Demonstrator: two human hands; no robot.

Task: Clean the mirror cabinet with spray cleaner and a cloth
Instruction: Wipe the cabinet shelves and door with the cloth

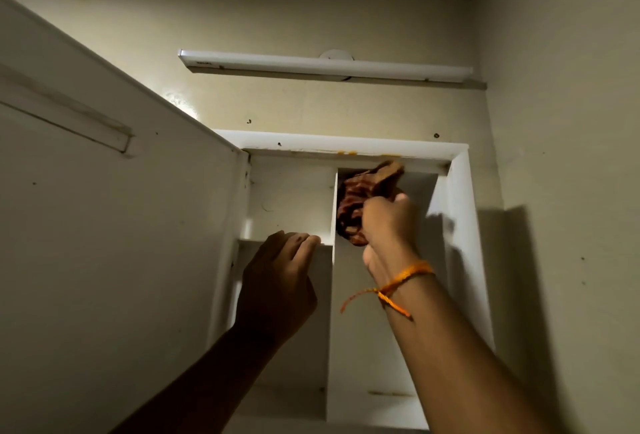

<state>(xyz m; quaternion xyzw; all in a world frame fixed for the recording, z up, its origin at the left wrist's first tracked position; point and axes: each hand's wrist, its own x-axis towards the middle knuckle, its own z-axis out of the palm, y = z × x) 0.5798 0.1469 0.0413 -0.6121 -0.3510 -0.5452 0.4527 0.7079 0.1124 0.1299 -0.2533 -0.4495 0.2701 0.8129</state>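
1. Mirror cabinet (460, 225): white, fixed to a cream wall (554, 122), seen from below. Standing open, interior exposed.
2. Door (121, 225): hinged at the cabinet's left side, swung out toward the camera, inner face showing. Shallow rail (69, 118) fixed across that face.
3. Divider (334, 191): upright white panel, splitting the interior into a left and a right compartment.
4. Shelf (251, 243): horizontal, in the left compartment only, running from the cabinet's left side to the divider.
5. Cloth (356, 198): reddish-brown, patterned, crumpled. Located high in the right compartment, just beside the divider, upper corner reaching the cabinet's top panel.
6. Right hand (388, 225): raised into the right compartment, back toward the camera. Fingers closed round the lower bunch of the cloth, holding it up against the inside of the cabinet.
7. Thread bracelet (405, 277): orange, tied on the right wrist, loose end trailing leftward.
8. Left hand (277, 281): lower than the right hand and to its left, in shadow. Fingertips laid on the front edge of the shelf near the divider, fingers lightly bent, clasping nothing; thumb out of sight.
9. Stains (348, 153): orange-brown marks on the front edge of the cabinet's top panel, directly above the cloth.
10. Tube light (325, 68): long white fitting on the wall above the cabinet, round white plate behind its middle.
11. Shadow (512, 277): dark patch on the wall just right of the cabinet.
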